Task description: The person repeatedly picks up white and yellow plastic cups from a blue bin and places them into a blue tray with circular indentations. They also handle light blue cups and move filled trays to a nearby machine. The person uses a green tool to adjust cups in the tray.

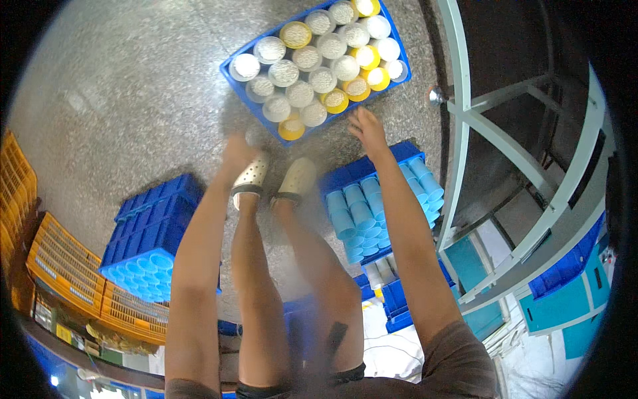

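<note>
A blue crate on the floor ahead holds rows of round cups, some clear and some yellow, with white, textured contents showing at their tops. My left hand is off the crate's near left corner, above my shoe, and is smeared by motion. Beside its fingers is a small pale, translucent shape that I cannot make out. My right hand is just short of the crate's near edge on the right. Its fingers are bent a little and apart, with nothing seen between them.
A blue crate of light-blue cups stands beneath my right forearm. Stacked blue crates with light-blue cups are on the left, near orange slatted crates. A pale metal frame rises at right. My pale clogs are between my arms.
</note>
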The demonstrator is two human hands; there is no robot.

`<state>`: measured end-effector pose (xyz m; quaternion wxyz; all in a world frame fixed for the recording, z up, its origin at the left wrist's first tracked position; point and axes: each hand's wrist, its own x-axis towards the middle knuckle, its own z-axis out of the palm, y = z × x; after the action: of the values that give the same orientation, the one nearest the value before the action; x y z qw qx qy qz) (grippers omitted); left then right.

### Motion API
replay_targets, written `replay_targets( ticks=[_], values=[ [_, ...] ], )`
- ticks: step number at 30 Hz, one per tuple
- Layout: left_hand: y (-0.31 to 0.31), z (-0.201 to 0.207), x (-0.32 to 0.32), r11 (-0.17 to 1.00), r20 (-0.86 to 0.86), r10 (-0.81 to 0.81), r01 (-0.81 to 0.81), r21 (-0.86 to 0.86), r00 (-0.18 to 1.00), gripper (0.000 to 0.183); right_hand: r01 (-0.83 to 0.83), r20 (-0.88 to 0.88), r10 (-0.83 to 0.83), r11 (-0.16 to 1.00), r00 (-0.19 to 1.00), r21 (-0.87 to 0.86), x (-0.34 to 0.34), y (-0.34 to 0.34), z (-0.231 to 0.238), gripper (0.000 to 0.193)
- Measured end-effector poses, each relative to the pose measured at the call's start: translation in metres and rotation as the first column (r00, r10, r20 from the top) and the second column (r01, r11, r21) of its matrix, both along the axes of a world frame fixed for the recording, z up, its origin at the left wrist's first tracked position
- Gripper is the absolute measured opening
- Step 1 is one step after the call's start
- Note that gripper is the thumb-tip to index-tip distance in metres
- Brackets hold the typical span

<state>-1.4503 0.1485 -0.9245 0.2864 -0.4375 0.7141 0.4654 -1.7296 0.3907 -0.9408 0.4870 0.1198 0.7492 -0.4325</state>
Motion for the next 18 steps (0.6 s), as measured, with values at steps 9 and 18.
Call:
replay_targets(
  ticks=[9, 18],
  values=[
    [0.064, 0.178, 0.244, 0.191, 0.170, -0.976, 0.905, 0.379, 0.135, 0.042, -0.270, 0.195, 0.237, 0.948, 0.952, 0.169, 0.040, 0.095, 0.162, 0.051],
    [0.075, 0.201, 0.368, -0.505, 0.314, -0.824, 0.863, -0.031, -0.471, 0.046, 0.130, -0.686, 0.001, 0.982, 0.727, 0.139, -0.041, 0.171, 0.437, 0.042]
  ],
)
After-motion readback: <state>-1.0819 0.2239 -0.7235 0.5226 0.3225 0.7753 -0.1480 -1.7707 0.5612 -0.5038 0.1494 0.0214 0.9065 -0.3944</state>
